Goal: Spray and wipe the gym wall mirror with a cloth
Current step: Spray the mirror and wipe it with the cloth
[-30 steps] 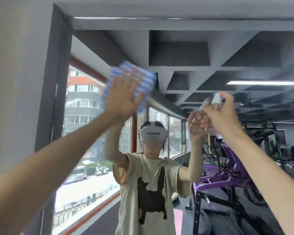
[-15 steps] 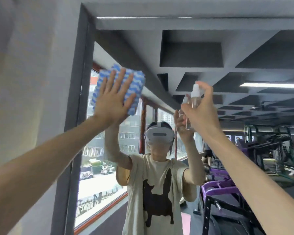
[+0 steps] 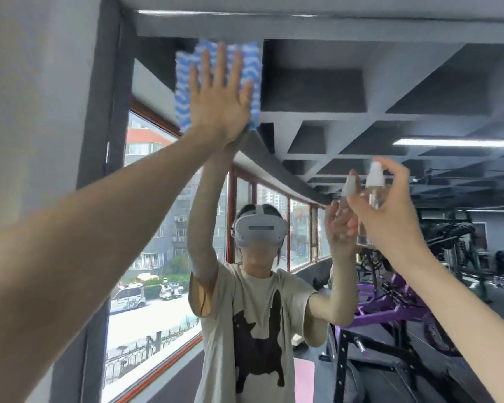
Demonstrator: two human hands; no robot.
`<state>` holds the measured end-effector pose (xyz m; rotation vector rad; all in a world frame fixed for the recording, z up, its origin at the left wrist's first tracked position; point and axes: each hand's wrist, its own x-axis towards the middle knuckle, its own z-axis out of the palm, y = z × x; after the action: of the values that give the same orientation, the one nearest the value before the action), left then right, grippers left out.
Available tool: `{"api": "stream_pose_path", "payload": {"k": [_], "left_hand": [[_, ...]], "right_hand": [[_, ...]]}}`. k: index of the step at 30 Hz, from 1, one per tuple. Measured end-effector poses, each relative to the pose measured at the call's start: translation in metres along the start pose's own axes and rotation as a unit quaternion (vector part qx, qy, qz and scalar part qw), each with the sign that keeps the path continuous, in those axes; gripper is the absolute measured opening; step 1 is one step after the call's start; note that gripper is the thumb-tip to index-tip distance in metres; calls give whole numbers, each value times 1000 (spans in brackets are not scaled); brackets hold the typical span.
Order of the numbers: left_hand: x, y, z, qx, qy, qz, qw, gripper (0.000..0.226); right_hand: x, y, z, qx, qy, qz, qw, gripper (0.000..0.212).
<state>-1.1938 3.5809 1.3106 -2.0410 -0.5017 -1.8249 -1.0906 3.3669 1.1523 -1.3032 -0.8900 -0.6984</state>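
The wall mirror (image 3: 317, 91) fills the view ahead and reflects me and the gym. My left hand (image 3: 218, 97) is flat with straight, spread fingers, pressing a blue-and-white wavy cloth (image 3: 252, 68) against the glass high up near the mirror's top edge. My right hand (image 3: 387, 210) is raised at the right, a little off the glass, and grips a small clear spray bottle (image 3: 373, 184) with a white nozzle, one finger curled over the top.
The mirror's dark frame (image 3: 105, 141) runs down the left beside a grey wall (image 3: 35, 112). In the reflection are purple gym machines (image 3: 390, 303), a row of windows (image 3: 157, 257) and a ceiling light (image 3: 454, 142).
My left hand has slid the cloth upward and rightward along the glass. The right hand with the bottle sits lower and further right in view.
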Motion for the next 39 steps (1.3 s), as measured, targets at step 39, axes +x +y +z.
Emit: {"api": "stream_pose_path", "payload": {"k": [39], "left_hand": [[-177,23,22,25,-23,404,914,64]], "right_hand": [[-67,2,-49,-122,25,23,992,63]]}}
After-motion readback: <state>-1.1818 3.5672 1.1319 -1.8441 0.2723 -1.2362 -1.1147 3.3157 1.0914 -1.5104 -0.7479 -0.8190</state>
